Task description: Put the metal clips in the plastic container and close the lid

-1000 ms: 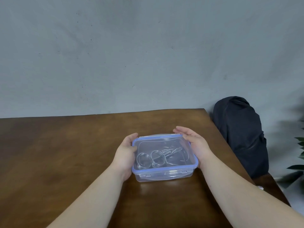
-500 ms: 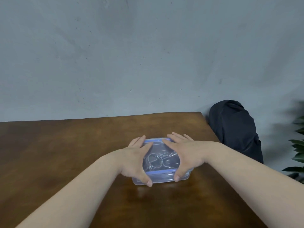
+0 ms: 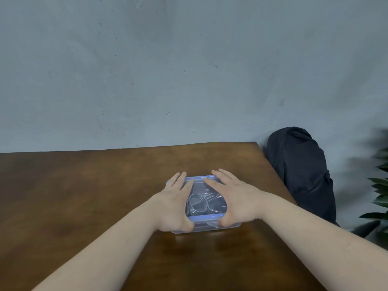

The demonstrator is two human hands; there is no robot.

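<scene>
A clear plastic container [image 3: 206,227] with a blue-rimmed lid [image 3: 199,179] rests on the brown wooden table [image 3: 84,196]. Through the lid I see metal clips [image 3: 201,203] with round wire loops lying inside. My left hand [image 3: 174,204] lies flat on the lid's left half, thumb hooked over the near edge. My right hand [image 3: 233,198] lies flat on the right half, its thumb also on the near front wall. Both palms cover much of the lid, and the side latches are hidden.
A dark backpack [image 3: 300,171] leans against the grey wall just past the table's right edge. Green plant leaves [image 3: 378,198] show at the far right. The table's far edge meets the wall.
My hands moved from the container's left and right sides onto the top of the lid, thumbs over the near edge. In the last half second they hardly shifted.
</scene>
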